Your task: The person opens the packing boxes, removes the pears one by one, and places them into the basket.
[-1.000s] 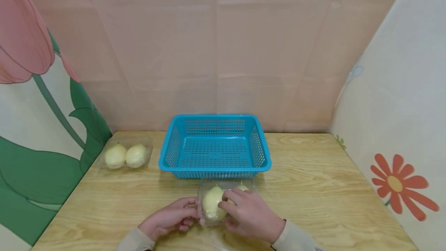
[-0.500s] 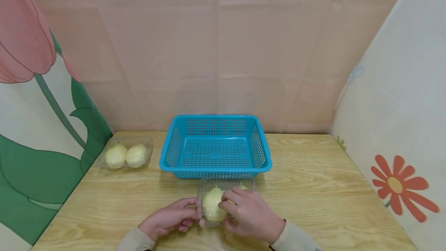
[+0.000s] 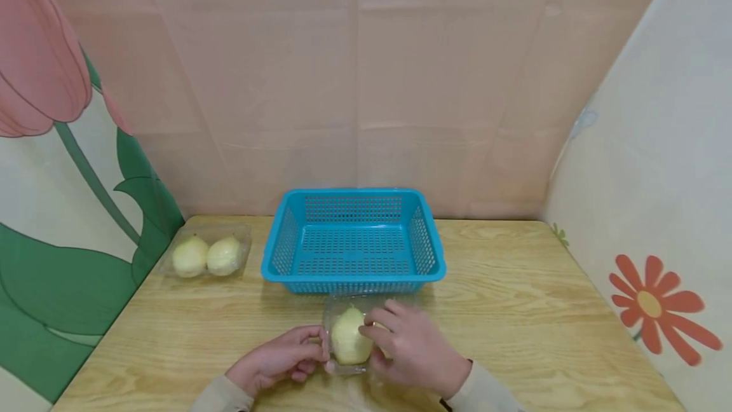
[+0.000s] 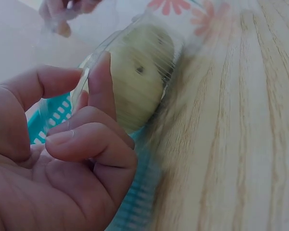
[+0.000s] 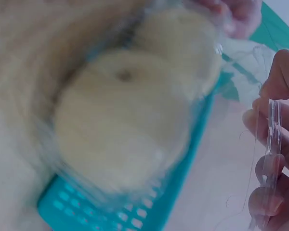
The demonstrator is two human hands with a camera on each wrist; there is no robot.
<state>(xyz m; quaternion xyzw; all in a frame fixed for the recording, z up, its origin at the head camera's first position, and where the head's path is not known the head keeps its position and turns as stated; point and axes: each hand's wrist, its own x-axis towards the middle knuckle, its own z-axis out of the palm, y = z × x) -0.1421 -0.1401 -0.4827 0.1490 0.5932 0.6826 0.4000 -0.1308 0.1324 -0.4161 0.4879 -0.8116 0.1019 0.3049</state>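
Note:
In front of the blue basket, a clear plastic fruit box [image 3: 338,301] holds two pale yellow pears. One pear [image 3: 350,337] shows plainly in the head view; the right hand mostly hides the other. My left hand [image 3: 283,358] pinches the box's left front rim between thumb and forefinger, its other fingers curled, as the left wrist view shows. With curled fingers and thumb, my right hand [image 3: 416,350] grips the edge of the box's clear lid [image 5: 274,120], which stands away from the pears [image 5: 125,115] in the right wrist view.
The blue plastic basket [image 3: 353,277] stands right behind the box, with nothing seen inside. Another clear box [image 3: 244,234] with two pears [image 3: 224,255] sits at the table's back left. A pink cloth [image 3: 354,81] hangs behind the wooden table [image 3: 515,310].
My right hand has shifted slightly to the right and its fingers have spread a little, with the lid edge. My left hand stays on the rim.

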